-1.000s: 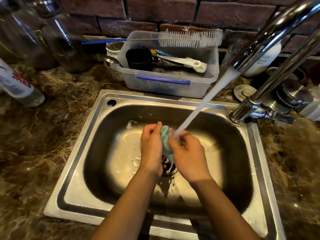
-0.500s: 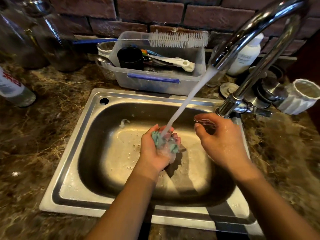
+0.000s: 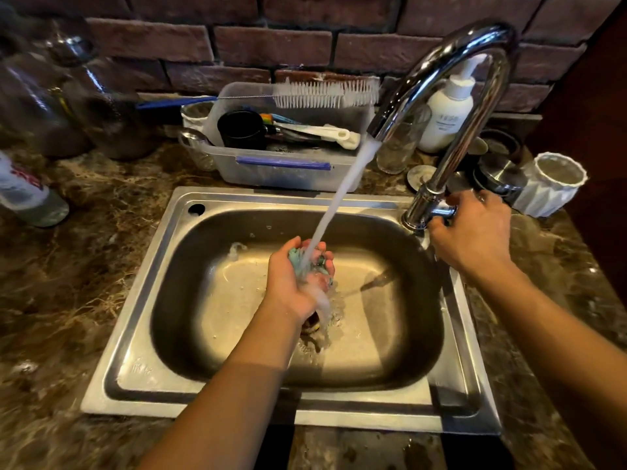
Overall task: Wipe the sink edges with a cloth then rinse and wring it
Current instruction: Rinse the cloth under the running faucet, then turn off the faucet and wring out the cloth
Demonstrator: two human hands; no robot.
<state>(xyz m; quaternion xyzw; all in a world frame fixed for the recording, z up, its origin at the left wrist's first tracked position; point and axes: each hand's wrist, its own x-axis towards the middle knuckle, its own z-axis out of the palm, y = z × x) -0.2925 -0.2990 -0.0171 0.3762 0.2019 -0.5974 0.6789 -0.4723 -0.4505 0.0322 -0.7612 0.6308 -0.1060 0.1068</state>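
"Two hands over the sink (image 3: 142,334). What does the left hand (image 3: 288,283) hold?"

"A bunched teal cloth (image 3: 296,262). The palm faces up, the fingers (image 3: 322,257) are curled round the cloth, and it sits above the middle of the basin, just over the drain (image 3: 314,326)."

"Is the water running?"

"Yes. A slanting stream (image 3: 342,191) falls from the chrome tap (image 3: 451,62) straight onto the cloth and spills off the hand into the basin."

"And the right hand (image 3: 471,232)?"

"At the foot of the tap, on the sink's far right corner. Its fingers (image 3: 458,201) are curled round the short tap lever (image 3: 442,212)."

"What stands behind the sink?"

"A clear plastic tub (image 3: 281,174) with a blue strip, against the brick wall (image 3: 271,45). A white bottle brush (image 3: 325,93) lies across its rim, and a black cup (image 3: 242,128) and some utensils sit inside."

"Anything beside the tap?"

"A white pump bottle (image 3: 448,113) behind it, a drinking glass (image 3: 398,147) near the spout, and a white ribbed cup (image 3: 549,184) just past the right hand, all on the brown marbled worktop (image 3: 68,300). Dark glass jars (image 3: 68,96) stand far left, blurred."
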